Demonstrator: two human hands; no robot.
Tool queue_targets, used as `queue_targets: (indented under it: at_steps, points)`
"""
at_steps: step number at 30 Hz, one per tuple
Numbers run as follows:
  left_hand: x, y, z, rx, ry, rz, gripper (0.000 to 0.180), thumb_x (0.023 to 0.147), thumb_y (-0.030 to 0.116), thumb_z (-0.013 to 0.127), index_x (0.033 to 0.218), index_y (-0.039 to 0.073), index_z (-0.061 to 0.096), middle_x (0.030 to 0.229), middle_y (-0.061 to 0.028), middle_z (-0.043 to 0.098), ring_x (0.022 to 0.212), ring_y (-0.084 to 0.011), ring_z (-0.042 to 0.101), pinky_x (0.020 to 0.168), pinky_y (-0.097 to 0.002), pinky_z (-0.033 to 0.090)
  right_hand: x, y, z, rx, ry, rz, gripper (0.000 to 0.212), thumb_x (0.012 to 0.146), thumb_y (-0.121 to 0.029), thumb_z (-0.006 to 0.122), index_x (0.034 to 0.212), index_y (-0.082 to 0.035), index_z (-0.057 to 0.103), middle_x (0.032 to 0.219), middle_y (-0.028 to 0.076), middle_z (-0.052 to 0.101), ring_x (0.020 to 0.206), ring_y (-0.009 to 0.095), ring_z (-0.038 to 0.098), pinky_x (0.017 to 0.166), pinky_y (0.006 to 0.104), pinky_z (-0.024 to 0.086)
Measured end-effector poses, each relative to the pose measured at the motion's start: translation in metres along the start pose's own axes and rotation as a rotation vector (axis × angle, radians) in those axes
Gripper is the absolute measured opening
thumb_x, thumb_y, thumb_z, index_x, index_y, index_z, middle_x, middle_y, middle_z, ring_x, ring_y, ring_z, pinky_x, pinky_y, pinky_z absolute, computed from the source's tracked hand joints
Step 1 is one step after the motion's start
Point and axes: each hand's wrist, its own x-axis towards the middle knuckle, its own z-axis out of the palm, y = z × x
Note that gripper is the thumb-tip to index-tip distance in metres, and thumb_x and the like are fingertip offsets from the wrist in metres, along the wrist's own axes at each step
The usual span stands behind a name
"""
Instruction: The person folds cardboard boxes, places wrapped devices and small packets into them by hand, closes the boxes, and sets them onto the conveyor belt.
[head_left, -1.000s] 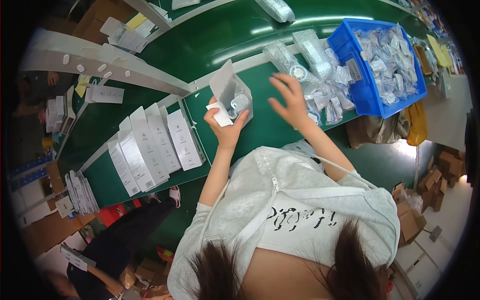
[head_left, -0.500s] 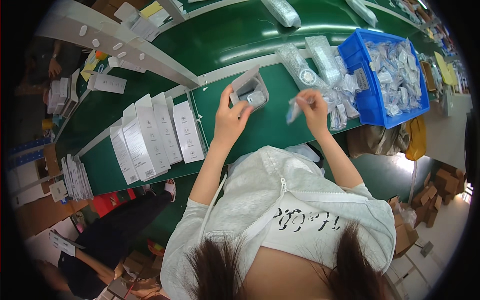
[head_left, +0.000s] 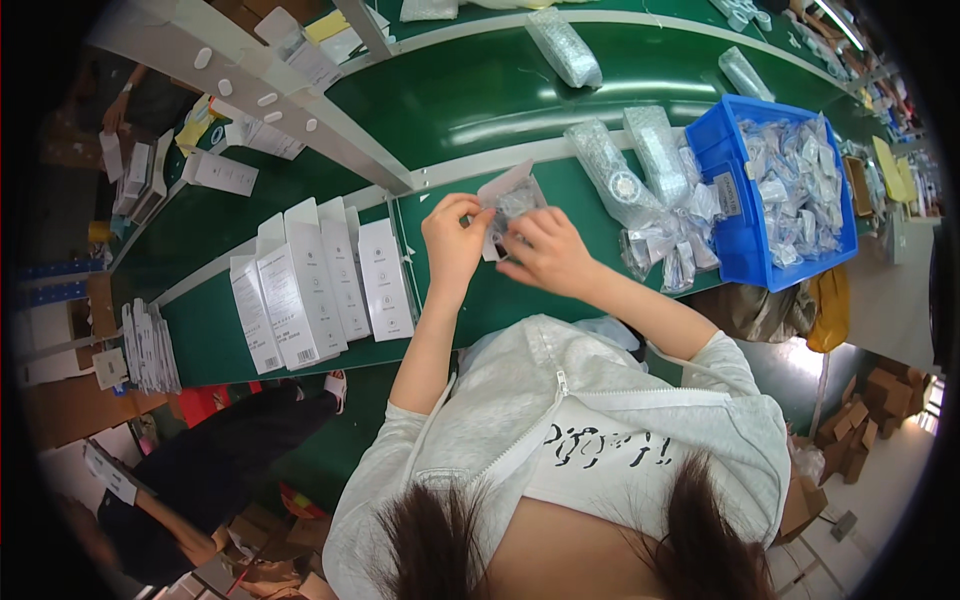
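A small white carton (head_left: 507, 180) with its flap raised is in front of me over the green table. My left hand (head_left: 455, 245) grips its left side, thumb and fingers closed at the rim. Across from it, my right hand (head_left: 550, 252) has its bent fingers at the carton's opening and right side. Crumpled clear plastic (head_left: 517, 203) shows in the opening, next to the right fingertips. Whatever those fingers pinch is hidden by the hand itself.
Several white cartons (head_left: 320, 280) stand in a row on the left. Bubble-wrapped packs (head_left: 612, 172) and loose small plastic bags (head_left: 678, 262) lie to the right, beside a blue bin (head_left: 735, 240) full of bagged items. A metal post (head_left: 290, 100) rises at far left; another person (head_left: 200, 470) is at lower left.
My right hand has moved left from beside the loose bags to the carton, bringing a small plastic bag. My left hand still holds the carton, and the view has shifted slightly.
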Motion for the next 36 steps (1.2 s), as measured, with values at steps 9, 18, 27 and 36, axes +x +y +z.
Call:
queue_targets:
  at_steps: [9,18,27,36]
  points:
    - [-0.027,-0.073,-0.033,0.421,0.073,0.091,0.060,0.068,0.011,0.067,0.120,0.000,0.040,0.129,-0.0190,0.033,0.120,-0.0355,0.031,0.099,-0.0430,0.027,0.036,0.060,0.003,-0.198,-0.481,0.222,0.003,0.065,-0.013,0.056,0.063,-0.012,0.055,0.062,0.002,0.057,0.063,0.021,0.052,0.070,0.0324,0.035]
    - [-0.064,-0.093,-0.017,1.009,-0.210,-0.257,0.082,0.062,0.007,0.064,0.132,0.000,0.021,0.136,-0.0278,0.013,0.125,-0.0457,0.014,0.095,-0.0589,0.021,0.190,0.194,0.111,-0.424,-0.317,-0.059,0.005,0.067,-0.011,0.055,0.063,-0.014,0.057,0.063,0.003,0.059,0.064,0.021,0.053,0.070,0.0314,0.034]
    - [-0.034,-0.087,-0.027,0.556,-0.087,-0.546,0.067,0.069,0.021,0.066,0.124,0.001,0.033,0.129,-0.0234,0.026,0.117,-0.0398,0.028,0.090,-0.0506,0.031,0.198,0.202,0.142,-0.376,-0.104,-0.217,0.013,0.067,-0.015,0.058,0.079,-0.012,0.059,0.081,0.001,0.060,0.075,0.020,0.051,0.073,0.0322,0.036]
    - [-0.046,-0.154,-0.037,0.213,-0.318,-0.666,0.051,0.076,0.028,0.062,0.113,0.001,0.040,0.126,-0.0218,0.028,0.108,-0.0363,0.036,0.087,-0.0423,0.035,0.137,0.311,0.157,-0.591,-0.442,0.878,0.052,0.064,-0.021,0.065,0.111,-0.005,0.046,0.096,0.013,0.054,0.089,0.023,0.052,0.068,0.0334,0.045]
